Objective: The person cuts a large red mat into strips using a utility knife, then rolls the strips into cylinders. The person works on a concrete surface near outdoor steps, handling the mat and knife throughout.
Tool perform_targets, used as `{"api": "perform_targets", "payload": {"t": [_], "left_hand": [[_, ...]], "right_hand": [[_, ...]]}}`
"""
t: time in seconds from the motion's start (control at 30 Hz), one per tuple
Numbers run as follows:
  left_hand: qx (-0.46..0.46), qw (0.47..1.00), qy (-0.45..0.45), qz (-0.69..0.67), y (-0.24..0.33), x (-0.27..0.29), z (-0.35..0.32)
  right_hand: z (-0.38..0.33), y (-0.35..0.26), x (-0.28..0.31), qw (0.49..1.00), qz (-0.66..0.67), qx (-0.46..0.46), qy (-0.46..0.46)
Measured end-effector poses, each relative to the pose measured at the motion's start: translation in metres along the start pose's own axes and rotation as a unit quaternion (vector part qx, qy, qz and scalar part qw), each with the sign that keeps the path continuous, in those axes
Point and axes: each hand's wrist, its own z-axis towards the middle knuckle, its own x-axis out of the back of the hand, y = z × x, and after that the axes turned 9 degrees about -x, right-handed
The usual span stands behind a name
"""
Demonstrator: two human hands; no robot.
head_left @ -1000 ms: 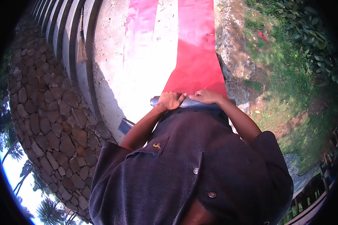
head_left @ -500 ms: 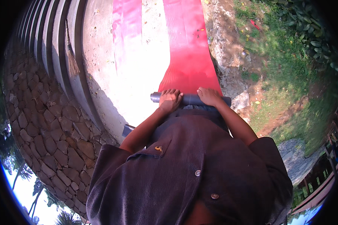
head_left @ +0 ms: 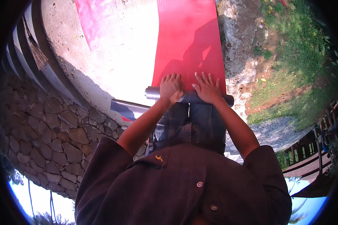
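Both hands lie flat, fingers spread, on a dark rolled tube (head_left: 187, 97) at the red mat's (head_left: 189, 41) near end. The left hand (head_left: 171, 88) and right hand (head_left: 207, 89) press down without gripping it, on the concrete floor (head_left: 120, 63).

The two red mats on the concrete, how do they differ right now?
The near red mat lies under both hands, its near end wound into a dark roll on which the left hand and right hand press; the far red mat lies flat to the left, untouched. The near one carries the person's shadow and looks deep red; the far one sits in glare and looks paler. Both are long red strips laid lengthwise on the concrete floor.
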Motion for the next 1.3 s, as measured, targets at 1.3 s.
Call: {"api": "perform_targets", "payload": {"t": [1.3], "left_hand": [[0.064, 0.998, -0.014, -0.025, -0.154, -0.156, 0.230]], "right_hand": [[0.364, 0.019, -0.083, 0.990, 0.032, -0.099, -0.094]]}}
